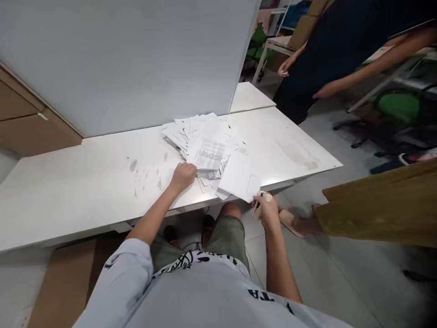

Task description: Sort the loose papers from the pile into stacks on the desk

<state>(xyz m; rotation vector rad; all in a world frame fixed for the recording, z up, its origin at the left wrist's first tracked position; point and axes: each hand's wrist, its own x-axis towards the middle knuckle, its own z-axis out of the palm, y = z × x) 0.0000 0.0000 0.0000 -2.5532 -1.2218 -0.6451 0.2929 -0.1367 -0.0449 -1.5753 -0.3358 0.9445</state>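
Observation:
A spread pile of white papers (194, 130) lies on the white table against the upright panel. My left hand (183, 176) is closed at the near left corner of a printed sheet of paper (210, 154) on top of the pile. Past the table's front edge, my right hand (269, 210) pinches the near corner of a blank white sheet of paper (239, 175), which overlaps the pile's right side. A small pale, rounded object (266, 196) with a dark part is also in that hand; its kind is unclear.
A tall grey-white panel (136, 59) stands along the back of the white table (85, 191). Cardboard boxes (30, 123) are at the left, another cardboard box (64, 278) below. People stand at the right, one in dark clothes (341, 41), one in brown trousers (382, 205). A green chair (399, 107) is behind.

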